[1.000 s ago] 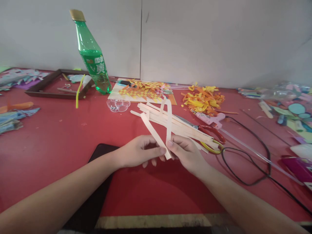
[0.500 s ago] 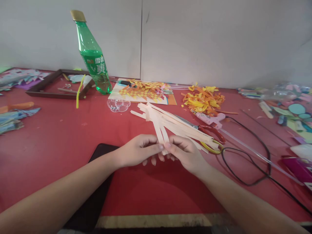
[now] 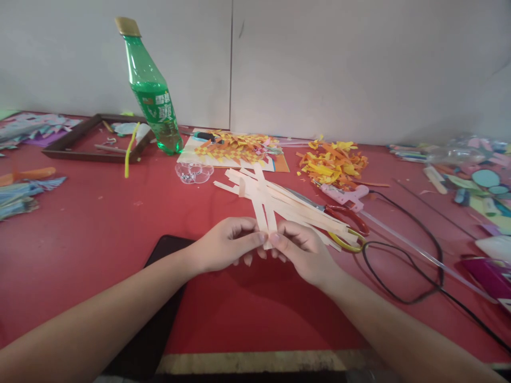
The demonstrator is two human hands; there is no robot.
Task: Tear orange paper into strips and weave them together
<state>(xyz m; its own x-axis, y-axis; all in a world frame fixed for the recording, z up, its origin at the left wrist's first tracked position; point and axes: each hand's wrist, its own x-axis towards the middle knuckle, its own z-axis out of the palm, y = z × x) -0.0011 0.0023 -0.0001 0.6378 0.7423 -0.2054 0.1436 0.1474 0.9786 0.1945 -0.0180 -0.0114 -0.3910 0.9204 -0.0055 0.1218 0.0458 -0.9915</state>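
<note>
Pale paper strips (image 3: 270, 213) in both hands, lower ends side by side at the fingertips, raised over the red surface (image 3: 99, 229) near its front edge. Two lengths rise from the fingers and cross higher up; can't tell if one folded strip or two. Left hand (image 3: 231, 244): thumb and fingers closed in a pinch on the left end, other fingers curled under. Right hand (image 3: 305, 250): same pinch on the right end, thumb on top. Hands almost meet.

Loose strip pile (image 3: 307, 205) just beyond, lying slantwise, partly behind the held ends. Red handle (image 3: 351, 221) and yellow handle (image 3: 353, 246) poke out at the pile's right side; rest of those tools mostly covered. Pink glue gun (image 3: 347, 196) near the red handle, black cord (image 3: 439, 255) looping off right.

Farther back: orange-yellow scrap heap (image 3: 333, 162), more orange and yellow pieces (image 3: 235, 148) on a pale sheet (image 3: 187, 154), clear scalloped dish (image 3: 194, 173), green bottle (image 3: 154, 101) with gold cap beside a dark frame (image 3: 85, 157). Flat black object (image 3: 171, 298) partly under left forearm.
</note>
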